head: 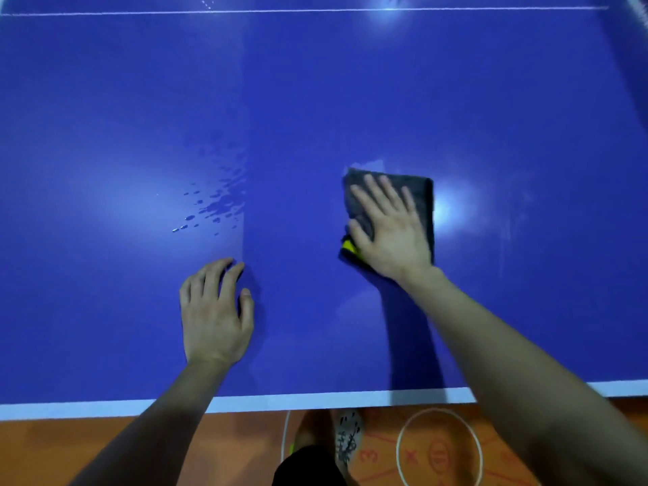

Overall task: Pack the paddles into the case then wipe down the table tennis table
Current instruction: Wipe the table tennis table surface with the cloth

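Down by the feet, a shoe (347, 436) is seen on the orange floor (105, 447). Past it, the left hand (214, 313) is rested on the blue table (105, 100), fingers a little bent, nothing held. Further on, the dark grey cloth (422, 194) is pressed flat under the spread right hand (389, 226). It looks soft and floppy, so it is best pushed from on top. Water drops (217, 205) are seen just beyond the left hand.

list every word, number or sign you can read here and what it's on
"3": red numeral on the orange floor, left of the white painted circle
"x": red mark inside that circle
red oval sign inside the circle: too blurred to read
black marks on the white shoe: too blurred to read
yellow tag on the grey folded cloth: no readable text
blue table tennis table: no text
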